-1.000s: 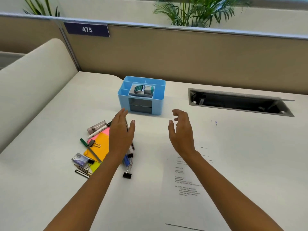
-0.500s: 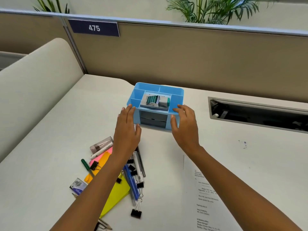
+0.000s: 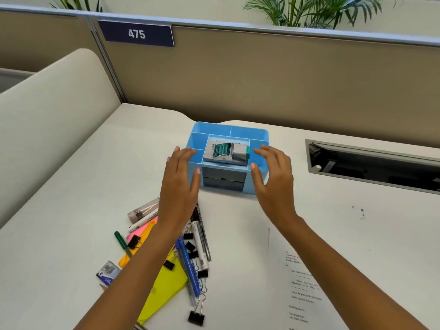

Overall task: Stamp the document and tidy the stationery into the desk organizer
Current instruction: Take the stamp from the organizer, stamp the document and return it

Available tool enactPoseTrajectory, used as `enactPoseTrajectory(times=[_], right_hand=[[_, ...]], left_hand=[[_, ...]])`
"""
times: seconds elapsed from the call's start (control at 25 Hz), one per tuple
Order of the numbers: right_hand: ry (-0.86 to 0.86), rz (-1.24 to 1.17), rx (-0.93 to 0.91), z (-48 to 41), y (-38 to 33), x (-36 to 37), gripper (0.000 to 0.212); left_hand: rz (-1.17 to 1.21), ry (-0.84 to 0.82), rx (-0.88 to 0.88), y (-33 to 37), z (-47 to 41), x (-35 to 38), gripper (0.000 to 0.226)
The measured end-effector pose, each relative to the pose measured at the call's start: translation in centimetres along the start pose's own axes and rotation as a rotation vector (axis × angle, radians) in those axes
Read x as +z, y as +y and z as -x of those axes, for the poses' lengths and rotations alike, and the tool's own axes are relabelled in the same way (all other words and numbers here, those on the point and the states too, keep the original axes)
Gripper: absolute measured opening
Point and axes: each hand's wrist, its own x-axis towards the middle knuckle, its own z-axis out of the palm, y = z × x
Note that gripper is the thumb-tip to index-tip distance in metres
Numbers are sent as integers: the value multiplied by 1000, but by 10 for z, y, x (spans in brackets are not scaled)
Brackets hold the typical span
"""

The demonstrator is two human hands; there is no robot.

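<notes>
Stamp (image 3: 226,152) lies in the centre tray of the blue organizer (image 3: 247,132); my left hand (image 3: 179,182) and right hand (image 3: 273,179) flank it, fingers spread, holding nothing. I should steady one wall and lift straight up.

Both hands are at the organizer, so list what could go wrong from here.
The stamp lies loose in the top tray of the organizer; tilting it between the left hand and right hand may tip it out. Pulling it back could scatter the pens and clips close in front. The right forearm hangs over the document and might drag it.
</notes>
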Motion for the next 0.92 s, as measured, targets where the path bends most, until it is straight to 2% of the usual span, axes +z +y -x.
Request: enactPoseTrajectory(times=[0.08,0.16,0.24,0.32,0.4,0.48,0.68,0.92], right_hand=[[-118,-49,-29,-19,-6,0,36],[-247,-85,5,-33,-11,0,37],[-286,-46,8,-42,-10,-2,34],[-309,-8,-20,-48,-6,-5,29],[-301,-10,-35,-50,-1,-7,24],[-222,-35,-23,-46,3,-6,21],[-12,-221,138,-35,8,-2,19],[26,-404,323,-36,6,-1,17]], left_hand=[[-25,-125,52,0,-26,-2,39],[-68,-326,98,-1,-51,-2,40],[-100,-469,125,-2,-69,-2,42],[-133,-541,149,-3,-79,-3,46],[-168,-566,168,-4,-85,-5,48],[-195,-566,181,-4,-87,-5,49],[-206,-574,183,-2,-89,-3,45],[-77,-546,145,-7,-101,-8,35]])
